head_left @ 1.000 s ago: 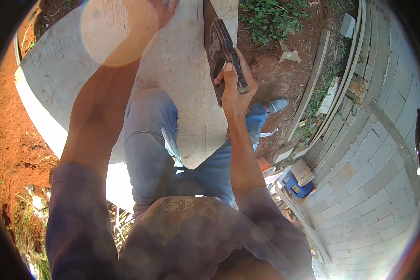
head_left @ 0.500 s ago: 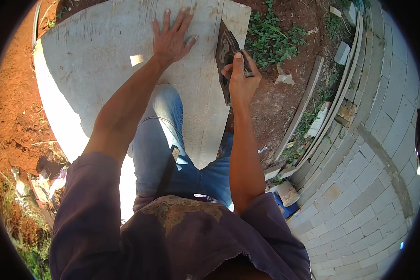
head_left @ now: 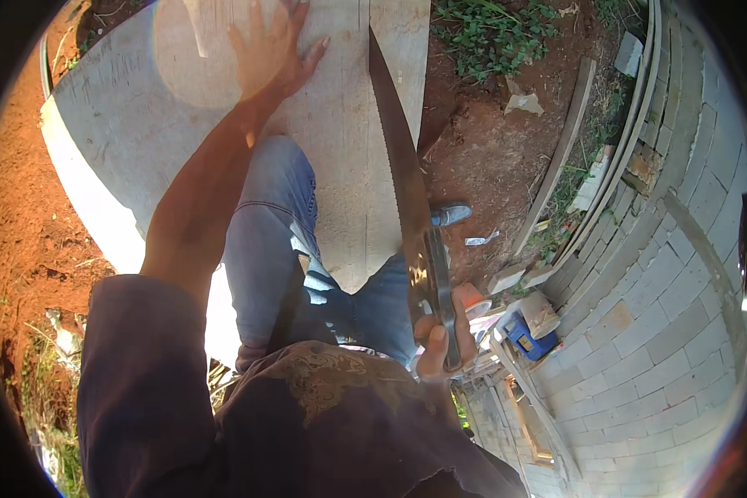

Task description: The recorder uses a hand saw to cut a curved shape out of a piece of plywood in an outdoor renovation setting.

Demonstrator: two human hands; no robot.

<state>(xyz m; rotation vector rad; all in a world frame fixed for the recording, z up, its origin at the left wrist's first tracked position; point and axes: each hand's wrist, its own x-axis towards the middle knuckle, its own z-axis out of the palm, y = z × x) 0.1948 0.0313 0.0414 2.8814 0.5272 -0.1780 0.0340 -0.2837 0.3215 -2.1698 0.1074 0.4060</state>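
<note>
The handsaw (head_left: 400, 149) lies over the right part of a pale board (head_left: 332, 124), its tip far, its handle (head_left: 434, 261) near the person and its toothed edge facing left. The right hand (head_left: 446, 347) is closed around the near end of the handle, thumb along the left side, close beside the body. The left hand (head_left: 271, 54) rests palm down on the far part of the board, fingers spread wide and holding nothing; lens glare partly veils it. The left knee (head_left: 271, 174) is bent over the board; whether it bears weight there cannot be confirmed. A thin dark line (head_left: 368, 12) runs from the tip toward the far edge. Step in hand, as judged: sawing, with the handle at the near end of its stroke. A further stroke calls for a push away from the body, the blade kept true to that line, and firm pressure from the left hand
</note>
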